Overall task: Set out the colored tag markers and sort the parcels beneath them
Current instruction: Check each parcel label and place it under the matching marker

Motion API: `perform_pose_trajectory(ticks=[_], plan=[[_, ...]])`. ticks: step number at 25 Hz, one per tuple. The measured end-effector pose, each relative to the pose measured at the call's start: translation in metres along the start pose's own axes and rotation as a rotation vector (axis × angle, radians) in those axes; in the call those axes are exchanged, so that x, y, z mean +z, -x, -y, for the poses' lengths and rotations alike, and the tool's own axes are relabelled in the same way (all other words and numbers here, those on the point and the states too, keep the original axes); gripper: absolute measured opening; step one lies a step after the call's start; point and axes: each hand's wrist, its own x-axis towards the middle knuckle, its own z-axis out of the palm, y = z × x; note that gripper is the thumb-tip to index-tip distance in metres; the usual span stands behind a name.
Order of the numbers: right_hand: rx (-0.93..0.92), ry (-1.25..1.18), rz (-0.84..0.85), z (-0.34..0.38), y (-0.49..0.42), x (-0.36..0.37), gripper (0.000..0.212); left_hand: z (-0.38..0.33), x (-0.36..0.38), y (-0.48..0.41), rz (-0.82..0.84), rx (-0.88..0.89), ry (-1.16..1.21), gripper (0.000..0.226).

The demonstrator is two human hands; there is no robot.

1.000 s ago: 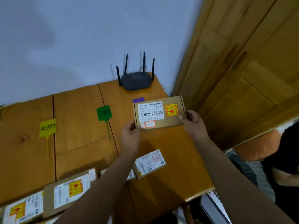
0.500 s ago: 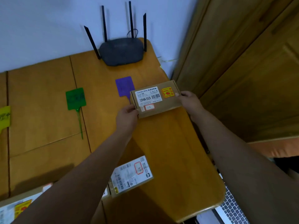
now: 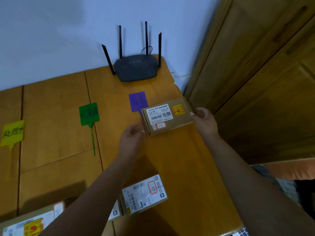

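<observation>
A brown parcel (image 3: 167, 116) with a white label and an orange sticker lies on the wooden table (image 3: 179, 167), just below and right of the purple tag (image 3: 138, 101), covering part of its stem. My left hand (image 3: 131, 138) hovers a little off the parcel's left end with its fingers apart. My right hand (image 3: 205, 121) is at the parcel's right end, loosely spread, its thumb tip at the edge. A green tag (image 3: 89, 114) lies further left and a yellow tag (image 3: 12, 133) at the far left.
A black router (image 3: 135, 67) with several antennas stands at the back against the wall. A white-labelled parcel (image 3: 144, 193) lies near the front beside my left forearm, another parcel (image 3: 25, 225) at the bottom left. A wooden door (image 3: 255, 82) borders the table's right side.
The parcel went from held in the air to lying on the table below the purple tag. Both hands have loosened off its ends. My view has tilted down and closer.
</observation>
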Motion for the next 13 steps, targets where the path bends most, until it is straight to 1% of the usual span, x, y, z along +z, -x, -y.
perform_pose_trajectory(ticks=[1, 3, 7, 9, 13], plan=[[-0.03, -0.021, -0.019, 0.002, 0.016, -0.002, 0.042, 0.001, -0.012, 0.009, 0.01, 0.021, 0.0, 0.035], [-0.049, -0.074, 0.008, 0.005, 0.058, -0.001, 0.039, 0.005, -0.039, 0.033, 0.061, 0.074, 0.002, 0.035], [-0.033, -0.1, 0.192, 0.01, 0.161, 0.017, 0.033, 0.012, -0.083, 0.093, 0.149, 0.13, 0.026, 0.022], [-0.046, -0.073, 0.222, 0.003, 0.206, 0.028, 0.031, 0.023, -0.099, 0.117, 0.144, 0.153, 0.046, 0.019], [0.051, -0.067, 0.254, -0.018, 0.266, 0.038, 0.033, 0.058, -0.127, 0.15, 0.161, 0.107, 0.07, 0.015]])
